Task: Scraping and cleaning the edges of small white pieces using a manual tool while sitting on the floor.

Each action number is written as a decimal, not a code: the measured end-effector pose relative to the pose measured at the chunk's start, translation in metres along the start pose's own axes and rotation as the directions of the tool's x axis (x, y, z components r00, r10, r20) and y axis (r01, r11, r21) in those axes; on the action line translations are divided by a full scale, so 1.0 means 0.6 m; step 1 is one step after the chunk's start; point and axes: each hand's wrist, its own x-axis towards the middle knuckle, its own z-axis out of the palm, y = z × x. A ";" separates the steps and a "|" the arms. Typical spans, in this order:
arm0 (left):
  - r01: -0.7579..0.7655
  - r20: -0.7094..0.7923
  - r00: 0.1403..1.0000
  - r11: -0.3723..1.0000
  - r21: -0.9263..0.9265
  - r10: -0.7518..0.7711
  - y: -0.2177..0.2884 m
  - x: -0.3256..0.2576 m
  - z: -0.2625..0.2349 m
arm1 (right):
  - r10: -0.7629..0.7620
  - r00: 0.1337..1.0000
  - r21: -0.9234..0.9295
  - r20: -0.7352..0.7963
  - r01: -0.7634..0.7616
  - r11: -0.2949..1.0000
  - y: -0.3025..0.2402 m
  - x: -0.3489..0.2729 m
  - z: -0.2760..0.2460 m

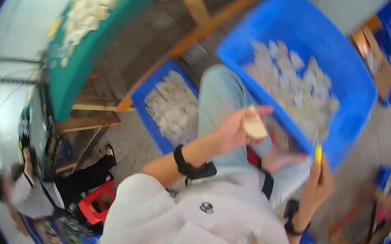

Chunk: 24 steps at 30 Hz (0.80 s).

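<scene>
My left hand (pixel 233 131) is closed around a flat, cream-coloured piece (pixel 255 128) with a rounded lower edge, held above my knee. Its material is hard to tell. In my right hand (pixel 321 182), at the near edge of a large blue bin, is a slim yellow-handled knife (pixel 318 152). Its thin blade points away from me over the bin and is blurred. Many pale, flat, irregular pieces (pixel 292 73) lie in the large blue bin (pixel 351 61), which stands tilted in view beside my leg.
A smaller blue bin (pixel 140 99) full of similar pale pieces (pixel 174 107) stands left of my knee. Beyond it a green table (pixel 66 84) on wooden legs carries more pieces. At the left, a person (pixel 36 197) sits near a red stool (pixel 97 202). Cardboard (pixel 384 77) lies far right.
</scene>
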 end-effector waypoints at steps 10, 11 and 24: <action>-0.910 -0.271 0.267 0.335 0.244 0.925 0.618 -0.180 -0.041 | -0.003 0.992 -0.014 0.129 0.005 1.000 -0.056 0.034 0.028; -0.918 -0.271 0.246 0.313 0.243 0.931 0.669 -0.192 -0.040 | -0.002 0.992 -0.009 0.130 0.003 1.000 -0.060 0.036 0.027; -0.350 0.111 0.864 0.429 0.833 0.491 0.374 0.118 0.027 | 0.058 0.998 0.191 -0.026 -0.052 0.980 0.032 0.074 0.021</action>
